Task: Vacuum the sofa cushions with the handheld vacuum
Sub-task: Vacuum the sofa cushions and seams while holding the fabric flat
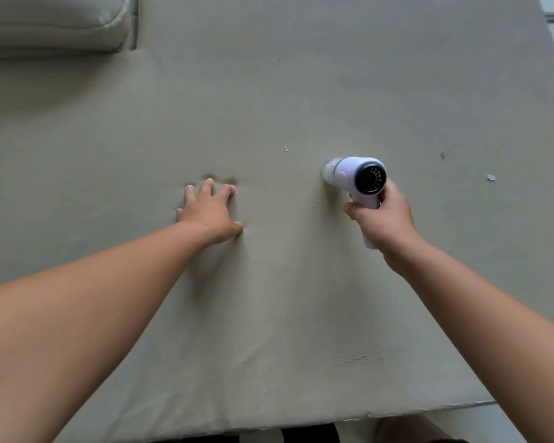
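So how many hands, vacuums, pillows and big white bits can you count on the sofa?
Hands: 2, the left hand and the right hand
Handheld vacuum: 1
Pillow: 1
Big white bits: 2, the middle bit and the right bit
Total: 6

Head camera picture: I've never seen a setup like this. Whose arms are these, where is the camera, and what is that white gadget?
No robot here. A person wears a camera on the head, so you look down along both bare arms. The grey surface is a sofa cushion. The right hand grips the handle of a white handheld vacuum, whose clear nozzle seems to touch the fabric. The left hand lies flat on the cushion, fingers spread, holding nothing. Bits of litter lie there: one white scrap just beyond the vacuum, a bigger white scrap far to the right. A pillow sits at the top left.
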